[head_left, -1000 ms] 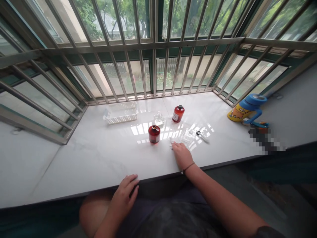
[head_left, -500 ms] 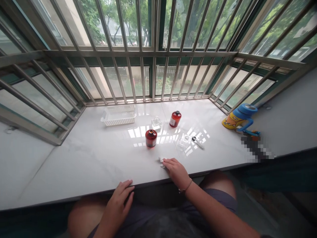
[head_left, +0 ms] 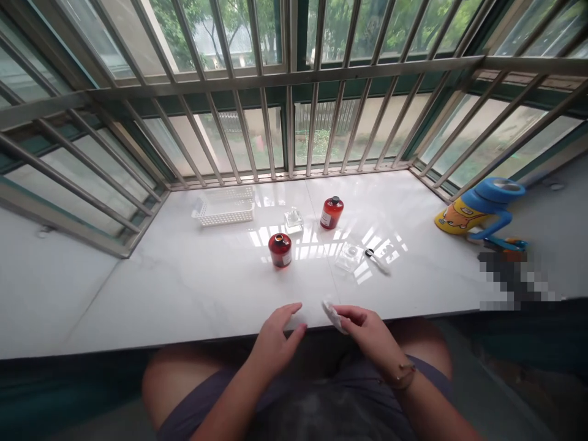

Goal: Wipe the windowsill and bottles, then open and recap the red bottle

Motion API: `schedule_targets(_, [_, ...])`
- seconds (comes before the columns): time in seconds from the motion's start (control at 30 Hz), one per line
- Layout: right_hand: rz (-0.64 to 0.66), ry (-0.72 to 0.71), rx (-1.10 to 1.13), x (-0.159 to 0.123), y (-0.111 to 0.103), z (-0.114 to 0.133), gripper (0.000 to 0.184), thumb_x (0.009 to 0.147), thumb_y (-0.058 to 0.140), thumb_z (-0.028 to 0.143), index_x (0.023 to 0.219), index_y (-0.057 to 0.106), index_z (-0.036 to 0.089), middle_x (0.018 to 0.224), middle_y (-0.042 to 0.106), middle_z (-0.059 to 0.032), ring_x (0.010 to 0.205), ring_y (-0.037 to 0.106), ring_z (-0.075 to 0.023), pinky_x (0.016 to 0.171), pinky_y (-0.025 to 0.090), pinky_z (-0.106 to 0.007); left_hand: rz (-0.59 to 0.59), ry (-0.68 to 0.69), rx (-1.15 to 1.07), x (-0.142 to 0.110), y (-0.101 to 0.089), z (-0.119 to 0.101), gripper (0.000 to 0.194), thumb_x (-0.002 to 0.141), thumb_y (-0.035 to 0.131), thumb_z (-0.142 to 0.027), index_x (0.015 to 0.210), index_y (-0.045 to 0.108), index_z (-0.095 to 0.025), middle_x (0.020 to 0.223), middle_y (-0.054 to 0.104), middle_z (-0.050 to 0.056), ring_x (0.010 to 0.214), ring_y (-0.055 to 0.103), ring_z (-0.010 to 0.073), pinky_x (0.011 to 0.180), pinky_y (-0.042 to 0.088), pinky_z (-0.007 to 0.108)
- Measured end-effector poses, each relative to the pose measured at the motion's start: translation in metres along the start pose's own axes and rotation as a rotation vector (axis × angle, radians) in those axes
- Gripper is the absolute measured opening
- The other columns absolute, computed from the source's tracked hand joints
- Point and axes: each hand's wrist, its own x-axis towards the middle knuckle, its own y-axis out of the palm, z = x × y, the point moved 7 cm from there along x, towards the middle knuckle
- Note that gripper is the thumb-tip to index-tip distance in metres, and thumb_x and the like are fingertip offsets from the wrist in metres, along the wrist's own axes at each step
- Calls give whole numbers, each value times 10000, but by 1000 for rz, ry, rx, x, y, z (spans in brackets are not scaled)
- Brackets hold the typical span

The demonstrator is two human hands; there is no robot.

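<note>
Right grip, bare hand (head_left: pixel 373 335): pinched a crumpled white paper-like wad (head_left: pixel 331 313) at the near edge of the glossy white marbled surface (head_left: pixel 184 294). Left grip, bare hand (head_left: pixel 274 335): held thumb and fingers parted, left of the wad. Beyond the right grip lay a flat, clear, square item (head_left: pixel 348 258) and a white stick with black end (head_left: pixel 379 263). Beyond the left grip stood a translucent red round-shouldered bottle (head_left: pixel 280 252); farther off, leftward, a white perforated basket (head_left: pixel 227 217).

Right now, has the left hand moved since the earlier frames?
Yes, to the right. Judged against the white basket, the left hand was roughly in line with it in the picture; now it sits past the basket's right end.
</note>
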Motion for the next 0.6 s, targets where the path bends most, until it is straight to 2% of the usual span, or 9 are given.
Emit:
schedule_targets(0.07, [179, 115, 309, -4, 36, 9, 418, 863, 819, 475, 1173, 827, 195, 1129, 820, -122, 1055, 747, -306, 985, 551, -455, 40, -206, -427, 6, 15, 1, 464, 974, 690, -490, 1326, 711, -189, 1316, 741, 171, 1230, 700, 334, 1062, 577, 513])
schedule_targets(0.1, [225, 149, 419, -6, 50, 15, 428, 841, 849, 467, 1164, 828, 187, 1124, 819, -121, 1043, 744, -290, 990, 541, -440, 36, -272, -621, 7, 20, 0, 467, 983, 671, -523, 1280, 726, -166, 1272, 754, 180, 1185, 715, 327, 1004, 599, 480])
schedule_targets(0.17, [238, 188, 556, -5, 69, 24, 415, 798, 898, 438, 1120, 837, 183, 1112, 818, -113, 1017, 738, -257, 990, 528, -405, 1, -334, -892, 8, 23, -3, 441, 981, 682, -520, 1189, 749, -137, 1211, 765, 184, 1114, 724, 300, 918, 609, 410])
schedule_targets(0.23, [213, 213, 622, -1, 79, 28, 398, 763, 928, 416, 1074, 845, 182, 1069, 822, -103, 981, 734, -233, 974, 528, -377, -50, -339, -987, 6, 21, -3, 383, 943, 758, -451, 1150, 757, -128, 1186, 766, 173, 1073, 723, 271, 899, 597, 369])
schedule_targets(0.37, [178, 250, 691, 8, 93, 24, 393, 727, 947, 384, 1034, 840, 164, 990, 816, -94, 939, 728, -224, 947, 537, -364, -125, -298, -877, 2, 8, 5, 325, 898, 818, -369, 1135, 768, -151, 1128, 777, 137, 1040, 730, 255, 965, 586, 398])
schedule_targets(0.5, [27, 262, 695, 14, 100, 7, 397, 668, 970, 382, 963, 809, 169, 915, 799, -66, 830, 692, -187, 803, 537, -315, -175, -99, -414, -3, -11, 5, 216, 917, 779, -382, 1041, 802, -207, 1238, 740, 115, 1137, 702, 272, 960, 598, 391])
schedule_targets(0.6, [-52, 205, 586, 19, 105, 0, 374, 686, 947, 409, 929, 765, 189, 848, 772, -31, 747, 659, -166, 686, 501, -286, -232, 28, -72, -11, -19, 2, 369, 819, 869, -318, 1170, 766, -266, 1259, 735, 76, 1105, 701, 259, 967, 592, 399])
